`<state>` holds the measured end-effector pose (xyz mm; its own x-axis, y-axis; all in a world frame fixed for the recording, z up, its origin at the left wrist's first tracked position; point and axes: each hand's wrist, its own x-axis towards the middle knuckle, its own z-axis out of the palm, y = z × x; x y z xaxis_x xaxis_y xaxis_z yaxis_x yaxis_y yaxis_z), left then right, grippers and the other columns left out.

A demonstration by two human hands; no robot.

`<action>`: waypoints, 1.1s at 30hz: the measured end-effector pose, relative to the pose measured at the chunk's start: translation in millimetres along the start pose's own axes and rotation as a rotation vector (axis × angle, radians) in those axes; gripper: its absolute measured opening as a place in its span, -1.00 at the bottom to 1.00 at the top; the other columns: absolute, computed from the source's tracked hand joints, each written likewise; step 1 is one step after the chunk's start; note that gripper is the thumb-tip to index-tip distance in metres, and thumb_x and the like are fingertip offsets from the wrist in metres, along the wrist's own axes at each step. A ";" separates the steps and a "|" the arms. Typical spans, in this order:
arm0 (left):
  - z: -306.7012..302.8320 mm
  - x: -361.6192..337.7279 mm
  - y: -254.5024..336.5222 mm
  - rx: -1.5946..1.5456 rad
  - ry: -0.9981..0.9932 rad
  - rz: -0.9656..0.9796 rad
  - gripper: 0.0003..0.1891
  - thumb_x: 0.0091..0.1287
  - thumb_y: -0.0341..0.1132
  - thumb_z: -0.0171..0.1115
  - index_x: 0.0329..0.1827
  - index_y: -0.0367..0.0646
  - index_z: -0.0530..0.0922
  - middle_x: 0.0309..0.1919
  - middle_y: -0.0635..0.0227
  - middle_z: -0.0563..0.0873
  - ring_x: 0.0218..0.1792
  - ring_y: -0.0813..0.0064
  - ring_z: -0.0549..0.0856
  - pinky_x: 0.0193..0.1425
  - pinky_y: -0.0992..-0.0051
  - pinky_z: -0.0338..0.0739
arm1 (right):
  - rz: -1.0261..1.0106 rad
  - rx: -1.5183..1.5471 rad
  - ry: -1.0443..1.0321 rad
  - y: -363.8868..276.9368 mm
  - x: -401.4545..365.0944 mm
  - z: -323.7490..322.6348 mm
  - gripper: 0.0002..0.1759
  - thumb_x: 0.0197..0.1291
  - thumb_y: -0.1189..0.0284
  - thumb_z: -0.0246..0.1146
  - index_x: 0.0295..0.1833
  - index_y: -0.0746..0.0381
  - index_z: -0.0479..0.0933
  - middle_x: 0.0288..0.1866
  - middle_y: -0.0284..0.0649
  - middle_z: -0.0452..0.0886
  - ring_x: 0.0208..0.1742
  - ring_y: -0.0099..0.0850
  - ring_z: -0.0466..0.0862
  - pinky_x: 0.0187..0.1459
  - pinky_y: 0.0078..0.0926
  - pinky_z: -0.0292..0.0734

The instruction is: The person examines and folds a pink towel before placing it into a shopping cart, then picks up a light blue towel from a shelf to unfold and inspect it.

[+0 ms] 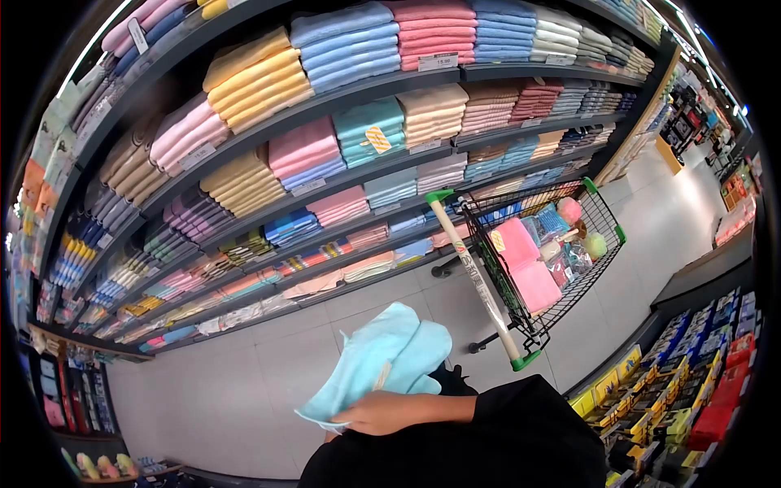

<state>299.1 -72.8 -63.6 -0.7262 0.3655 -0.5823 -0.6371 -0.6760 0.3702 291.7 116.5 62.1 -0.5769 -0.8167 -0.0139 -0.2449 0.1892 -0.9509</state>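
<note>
A light turquoise towel point(386, 350), loosely folded and partly opened out, is held in front of my body. My right hand point(378, 413) has its fingers wrapped round the lower edge of the cloth, near a pale label strip. Just below that edge a small patch of skin shows, seemingly part of my left hand point(332, 436); its fingers are hidden behind the towel and my sleeve. To the right stands a shopping cart point(482, 289) with folded pink towels point(525, 264) and several small packaged and fluffy items in it.
Shelves point(268, 114) of folded towels in many colours run along the left and far side. A turquoise towel stack point(370, 134) with an orange-striped tag sits mid-shelf. Boxed goods point(675, 382) line the right side. Grey tiled floor point(220, 407) lies between.
</note>
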 end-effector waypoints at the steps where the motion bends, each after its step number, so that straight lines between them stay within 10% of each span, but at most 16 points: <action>1: 0.3 -3.7 1.4 0.015 0.005 0.006 -0.54 0.32 -0.35 0.15 0.27 -0.31 0.38 0.14 0.23 0.58 0.13 0.36 0.59 0.24 0.37 0.47 | -0.044 0.038 0.011 0.3 -4.0 0.9 -0.59 0.30 0.34 0.05 0.25 0.10 0.46 -0.16 0.04 0.64 -0.16 0.01 0.62 -0.11 -0.12 0.49; 9: 4.6 -16.3 13.5 0.161 0.032 0.099 -0.53 0.31 -0.37 0.16 0.28 -0.30 0.37 0.15 0.23 0.57 0.14 0.37 0.58 0.25 0.37 0.46 | 0.038 0.031 0.092 3.0 -14.2 -13.2 -0.55 0.38 0.25 0.05 0.32 0.15 0.39 0.15 0.01 0.56 0.01 0.03 0.58 0.02 -0.15 0.47; 17: 18.1 -29.2 28.6 0.280 0.027 0.206 -0.52 0.31 -0.39 0.17 0.29 -0.29 0.36 0.17 0.24 0.57 0.16 0.38 0.57 0.25 0.37 0.46 | 0.156 0.250 0.219 7.3 -33.1 -23.6 -0.64 0.37 0.31 0.10 0.19 0.21 0.51 -0.30 -0.17 0.62 -0.33 -0.40 0.62 -0.22 -0.45 0.51; 22: 31.9 -37.5 27.2 0.375 0.017 0.265 -0.52 0.31 -0.41 0.18 0.30 -0.28 0.36 0.17 0.24 0.56 0.17 0.39 0.56 0.26 0.37 0.45 | 0.083 0.675 0.480 37.2 -37.6 -19.3 -0.72 0.45 0.39 0.01 0.03 0.37 0.52 -0.19 -0.23 0.63 -0.17 -0.50 0.62 -0.08 -0.53 0.54; 33: 68.2 -30.6 31.3 0.783 -0.037 0.414 -0.50 0.30 -0.44 0.19 0.32 -0.27 0.35 0.19 0.25 0.55 0.18 0.41 0.55 0.26 0.38 0.44 | 0.070 0.778 0.579 27.9 -37.7 -23.8 -0.42 0.41 0.28 0.12 0.39 0.38 0.22 0.28 -0.11 0.43 0.30 -0.32 0.43 0.31 -0.41 0.29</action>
<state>283.8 -61.5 15.1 -0.9370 0.2178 -0.2729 -0.3053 -0.1314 0.9432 288.1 165.6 43.5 -0.9155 -0.3834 -0.1220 0.2682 -0.3555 -0.8954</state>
